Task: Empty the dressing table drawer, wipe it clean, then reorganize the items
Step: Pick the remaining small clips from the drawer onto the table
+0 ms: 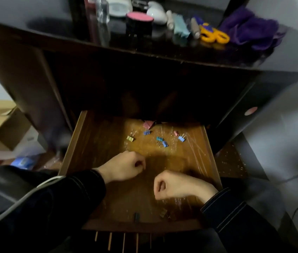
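Left hand [124, 167], right hand [175, 185] over drawer [89, 143], fingers [139, 161] curled, perhaps empty, palms hidden

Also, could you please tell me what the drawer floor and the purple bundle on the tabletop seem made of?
The drawer floor looks like varnished wood or veneer: brown grain streaks, glossy reflections. The purple bundle seems soft fuzzy cloth, perhaps microfibre: crumpled folds, matte nap.
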The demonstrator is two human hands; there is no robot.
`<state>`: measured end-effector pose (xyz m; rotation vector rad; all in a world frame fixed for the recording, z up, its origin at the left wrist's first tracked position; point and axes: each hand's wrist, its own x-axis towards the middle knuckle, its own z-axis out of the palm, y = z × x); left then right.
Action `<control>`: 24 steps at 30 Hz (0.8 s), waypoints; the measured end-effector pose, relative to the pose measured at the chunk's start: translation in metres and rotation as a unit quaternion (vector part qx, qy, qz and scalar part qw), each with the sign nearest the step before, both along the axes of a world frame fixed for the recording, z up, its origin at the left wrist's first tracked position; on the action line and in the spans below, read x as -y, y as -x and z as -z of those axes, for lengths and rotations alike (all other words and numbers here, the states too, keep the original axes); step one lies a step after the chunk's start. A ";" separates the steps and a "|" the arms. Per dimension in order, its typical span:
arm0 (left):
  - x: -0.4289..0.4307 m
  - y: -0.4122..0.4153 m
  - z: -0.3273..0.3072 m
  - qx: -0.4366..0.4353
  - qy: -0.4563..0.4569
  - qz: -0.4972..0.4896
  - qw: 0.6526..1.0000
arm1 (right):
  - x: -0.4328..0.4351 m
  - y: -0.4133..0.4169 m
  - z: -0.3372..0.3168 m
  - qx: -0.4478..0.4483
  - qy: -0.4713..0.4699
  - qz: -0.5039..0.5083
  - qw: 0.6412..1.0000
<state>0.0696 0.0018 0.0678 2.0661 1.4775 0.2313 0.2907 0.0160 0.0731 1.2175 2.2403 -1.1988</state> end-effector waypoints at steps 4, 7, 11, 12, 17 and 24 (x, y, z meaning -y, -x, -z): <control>0.004 -0.003 0.004 0.008 0.007 0.007 1.000 | 0.007 -0.001 0.010 0.111 -0.021 -0.092 0.989; 0.008 -0.007 0.004 0.004 0.016 0.011 1.000 | 0.010 -0.002 0.008 0.166 -0.045 -0.126 0.977; 0.013 -0.012 0.005 0.006 0.043 0.027 0.999 | 0.015 0.002 0.002 0.187 -0.059 -0.164 0.967; 0.014 -0.013 0.005 0.009 0.047 0.030 0.998 | 0.016 0.003 0.001 0.188 -0.055 -0.168 0.966; 0.016 -0.017 0.004 0.028 0.054 0.027 0.998 | 0.017 0.003 0.006 0.190 -0.023 -0.179 0.965; 0.011 -0.018 0.012 0.146 0.151 -0.084 0.974 | 0.005 0.002 0.007 0.011 -0.018 0.019 1.000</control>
